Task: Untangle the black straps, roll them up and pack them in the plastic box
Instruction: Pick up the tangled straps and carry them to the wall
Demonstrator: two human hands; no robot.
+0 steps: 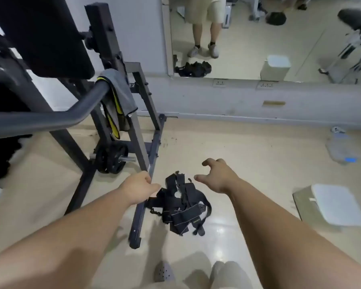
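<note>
A tangled heap of black straps lies on the pale floor in front of my feet. My left hand hovers at the heap's left edge, fingers curled and empty, the thumb close to the straps. Above the heap's upper right, my right hand is spread with its fingers apart, holding nothing. The plastic box, translucent with a white lid on it, stands on the floor to the right.
A dark metal gym rack with a weight plate and a hanging grey-yellow towel stands left, its floor rail beside the straps. A wall mirror faces me. A flat grey device lies at far right.
</note>
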